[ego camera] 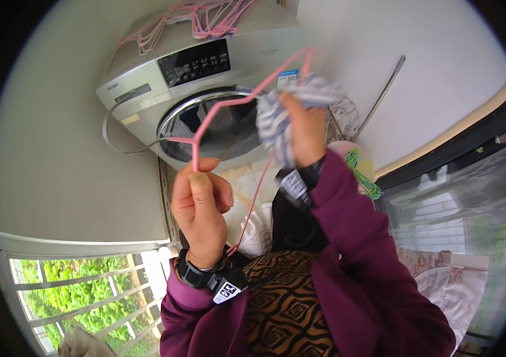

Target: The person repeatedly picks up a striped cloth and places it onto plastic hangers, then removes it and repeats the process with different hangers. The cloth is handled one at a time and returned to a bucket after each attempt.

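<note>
My left hand [204, 201] pinches a pink clothes hanger [222, 103] at its stem between thumb and fingers, in front of the washing machine. The hanger is tilted, with one arm reaching up to the right and a thin bar running down toward my lap. My right hand [307, 129], blurred, grips a bunched blue-and-white striped cloth [273, 118] beside the hanger's far arm. The cloth overlaps part of the hanger; whether it is threaded onto it I cannot tell.
A silver Haier washing machine [253, 58] with its round door [190, 120] stands ahead, more pink hangers [212, 33] on top. At right are a metal pole [380, 96], green hangers or cords [364, 176] and a pale garment [449, 294]. A barred window [83, 294] is lower left.
</note>
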`<move>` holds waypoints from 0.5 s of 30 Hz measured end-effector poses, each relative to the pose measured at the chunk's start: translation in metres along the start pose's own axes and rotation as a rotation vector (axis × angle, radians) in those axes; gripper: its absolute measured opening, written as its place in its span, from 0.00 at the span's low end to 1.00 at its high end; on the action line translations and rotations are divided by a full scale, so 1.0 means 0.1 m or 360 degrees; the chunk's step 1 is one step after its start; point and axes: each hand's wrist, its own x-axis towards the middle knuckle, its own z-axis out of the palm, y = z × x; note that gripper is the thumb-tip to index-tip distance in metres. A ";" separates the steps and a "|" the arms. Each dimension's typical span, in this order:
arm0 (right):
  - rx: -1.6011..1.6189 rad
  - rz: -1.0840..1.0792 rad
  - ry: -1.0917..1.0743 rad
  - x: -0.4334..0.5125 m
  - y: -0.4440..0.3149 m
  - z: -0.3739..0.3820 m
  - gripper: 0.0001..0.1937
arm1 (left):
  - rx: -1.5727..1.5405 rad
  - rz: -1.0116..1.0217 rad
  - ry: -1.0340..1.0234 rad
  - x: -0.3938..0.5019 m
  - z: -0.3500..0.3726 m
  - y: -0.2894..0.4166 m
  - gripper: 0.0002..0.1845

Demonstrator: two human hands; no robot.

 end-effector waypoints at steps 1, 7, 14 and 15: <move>0.0056 0.0214 -0.0078 -0.18 0.08 0.03 0.04 | -0.0052 0.0021 0.0059 0.07 0.05 0.01 0.15; -0.0334 0.0853 -0.0617 -1.52 0.36 0.03 0.12 | -0.0233 0.0194 0.0337 0.49 0.01 0.19 0.17; -0.0411 0.0585 -0.0836 -1.38 0.48 -0.19 0.09 | -0.0467 0.0447 0.0039 0.54 -0.15 0.31 0.17; -0.0457 0.0505 -0.0861 -1.34 0.45 -0.19 0.09 | -0.0440 0.0395 0.0104 0.53 -0.15 0.28 0.18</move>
